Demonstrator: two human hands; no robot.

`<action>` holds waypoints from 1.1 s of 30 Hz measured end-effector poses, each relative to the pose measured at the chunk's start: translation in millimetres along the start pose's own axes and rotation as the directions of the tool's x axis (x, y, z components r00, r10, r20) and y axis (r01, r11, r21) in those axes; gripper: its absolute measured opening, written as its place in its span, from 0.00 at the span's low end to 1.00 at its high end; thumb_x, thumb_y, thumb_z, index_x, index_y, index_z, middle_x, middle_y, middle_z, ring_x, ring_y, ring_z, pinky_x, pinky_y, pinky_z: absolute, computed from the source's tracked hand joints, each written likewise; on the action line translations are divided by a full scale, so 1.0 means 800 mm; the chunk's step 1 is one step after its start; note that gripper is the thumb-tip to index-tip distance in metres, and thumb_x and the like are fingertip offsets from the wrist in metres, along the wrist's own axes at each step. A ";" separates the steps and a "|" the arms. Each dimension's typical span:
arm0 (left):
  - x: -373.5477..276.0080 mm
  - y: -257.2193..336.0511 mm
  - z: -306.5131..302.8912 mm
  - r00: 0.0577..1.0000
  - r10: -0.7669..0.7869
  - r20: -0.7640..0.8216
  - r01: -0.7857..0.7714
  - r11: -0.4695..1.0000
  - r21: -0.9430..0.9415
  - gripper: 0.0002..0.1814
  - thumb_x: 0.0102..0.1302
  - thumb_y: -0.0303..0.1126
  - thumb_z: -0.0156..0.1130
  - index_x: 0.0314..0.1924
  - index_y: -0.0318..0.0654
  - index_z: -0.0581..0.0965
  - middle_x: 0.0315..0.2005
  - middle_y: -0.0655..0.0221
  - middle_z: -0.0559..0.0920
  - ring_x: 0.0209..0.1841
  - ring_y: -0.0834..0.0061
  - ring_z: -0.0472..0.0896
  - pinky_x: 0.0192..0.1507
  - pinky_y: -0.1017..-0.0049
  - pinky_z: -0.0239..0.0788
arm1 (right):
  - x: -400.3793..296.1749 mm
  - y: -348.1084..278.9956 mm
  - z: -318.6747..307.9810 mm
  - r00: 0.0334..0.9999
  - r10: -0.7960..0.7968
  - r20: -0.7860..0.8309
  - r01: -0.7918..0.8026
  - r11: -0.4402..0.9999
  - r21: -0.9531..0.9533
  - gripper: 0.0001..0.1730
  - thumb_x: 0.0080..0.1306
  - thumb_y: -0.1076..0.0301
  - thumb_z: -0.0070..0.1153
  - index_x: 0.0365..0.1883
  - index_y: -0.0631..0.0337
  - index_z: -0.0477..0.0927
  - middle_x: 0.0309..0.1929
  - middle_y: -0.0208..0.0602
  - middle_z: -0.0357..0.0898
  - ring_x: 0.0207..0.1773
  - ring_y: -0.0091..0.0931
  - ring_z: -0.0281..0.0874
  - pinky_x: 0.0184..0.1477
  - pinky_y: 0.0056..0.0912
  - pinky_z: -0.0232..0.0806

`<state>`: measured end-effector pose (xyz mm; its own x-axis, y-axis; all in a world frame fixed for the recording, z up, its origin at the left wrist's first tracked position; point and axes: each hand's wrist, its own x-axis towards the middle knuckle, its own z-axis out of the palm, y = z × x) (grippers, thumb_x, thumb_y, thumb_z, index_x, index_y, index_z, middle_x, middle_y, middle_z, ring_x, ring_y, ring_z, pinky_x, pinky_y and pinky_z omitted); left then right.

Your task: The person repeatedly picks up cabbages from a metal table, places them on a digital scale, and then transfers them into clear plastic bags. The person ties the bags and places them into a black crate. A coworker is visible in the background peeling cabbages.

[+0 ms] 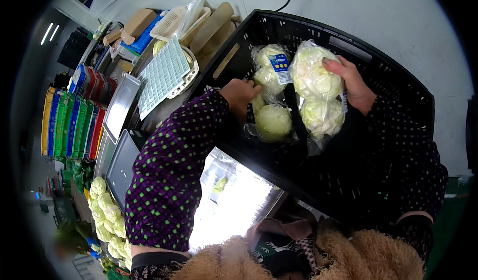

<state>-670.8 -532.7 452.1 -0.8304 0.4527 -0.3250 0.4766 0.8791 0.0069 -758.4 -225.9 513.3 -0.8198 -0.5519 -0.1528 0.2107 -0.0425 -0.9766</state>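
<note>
My right hand [353, 84] grips a clear plastic bag of two pale green cabbages [317, 76], thumb over the upper head. It is inside a black plastic crate [396, 74], at its right half. Just left of it, another bagged pair of cabbages [269, 80] bears a blue and white label. Below that pair lies a further bagged cabbage [274, 123]. My left hand [241, 97] reaches over the crate's left side and touches these bags with curled fingers. Its fingertips are partly hidden, so its grip on a bag is unclear.
Below the crate is a brightly lit metal surface [231, 197] with a leaf scrap. To the left are a grey tray [123, 168], a pale grid mat [164, 78], stacked coloured crates [71, 126] and many loose cabbages [108, 216]. A person [91, 246] in blue gloves stands beyond, partly blurred.
</note>
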 end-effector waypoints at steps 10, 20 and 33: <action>-0.035 0.000 0.022 0.896 -0.164 0.414 0.290 0.920 -0.265 0.60 0.29 0.45 0.85 0.62 0.25 0.64 0.52 0.47 0.77 0.59 0.53 0.76 0.61 0.66 0.68 | 0.055 0.020 0.079 0.982 -0.032 0.186 0.042 0.998 -0.049 0.39 0.56 0.52 0.71 0.55 0.74 0.71 0.47 0.45 0.78 0.50 0.29 0.79 0.53 0.29 0.71; -0.020 0.023 -0.081 0.933 0.036 0.358 -0.014 0.998 -0.064 0.40 0.28 0.51 0.78 0.44 0.36 0.80 0.31 0.56 0.85 0.38 0.54 0.84 0.41 0.60 0.76 | 0.044 0.016 0.033 0.979 -0.123 0.164 0.142 0.983 -0.114 0.40 0.55 0.57 0.72 0.58 0.74 0.71 0.50 0.48 0.79 0.52 0.30 0.79 0.55 0.31 0.71; -0.048 0.020 -0.069 0.666 -0.283 -0.690 0.248 0.957 -0.153 0.44 0.57 0.62 0.66 0.67 0.45 0.68 0.65 0.55 0.70 0.59 0.50 0.75 0.54 0.60 0.72 | 0.101 0.138 0.143 0.944 -0.318 0.089 0.313 0.779 -0.543 0.50 0.62 0.34 0.57 0.64 0.74 0.66 0.52 0.59 0.78 0.56 0.43 0.79 0.59 0.42 0.69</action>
<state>-647.1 -527.5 517.0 -0.8872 0.1556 0.4344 0.2058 0.9760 0.0707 -740.6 -370.7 410.6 -0.7935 -0.5815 0.1795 -0.3821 0.2465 -0.8907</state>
